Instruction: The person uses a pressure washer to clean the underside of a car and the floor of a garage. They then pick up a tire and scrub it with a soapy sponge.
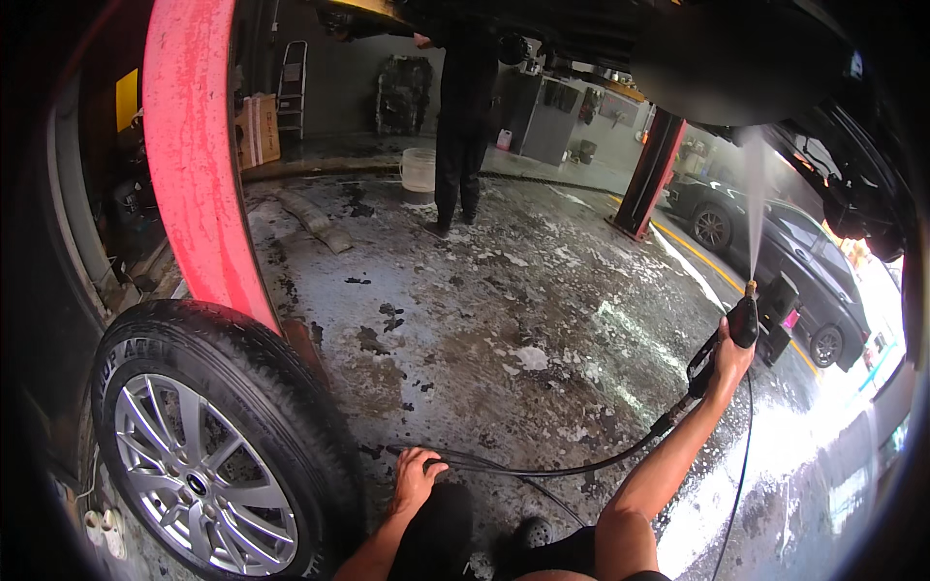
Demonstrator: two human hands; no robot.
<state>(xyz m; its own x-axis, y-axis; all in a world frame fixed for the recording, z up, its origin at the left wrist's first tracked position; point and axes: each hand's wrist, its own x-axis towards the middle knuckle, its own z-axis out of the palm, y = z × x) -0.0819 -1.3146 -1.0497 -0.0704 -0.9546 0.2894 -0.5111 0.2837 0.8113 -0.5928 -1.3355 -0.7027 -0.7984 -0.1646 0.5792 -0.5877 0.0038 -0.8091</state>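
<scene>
Under the raised car [601,39], the right hand [733,358] has its fingers round the gun [743,321], its long axis pointing steeply up; the left hand [418,476], well apart, curls by the hose [552,473], grip unclear.

At lower left a wheel [199,484] stands before a post [199,174]; right of the wheel, a hose [557,473] runs from the left hand [417,479] rightward to a spray gun [744,324] in the right hand [733,362]. Farther back, a bucket [418,172] sits left of a standing person [460,126], a car [809,261] right of another post [654,174], and overhead, probably, a vehicle's underside [736,63]
</scene>
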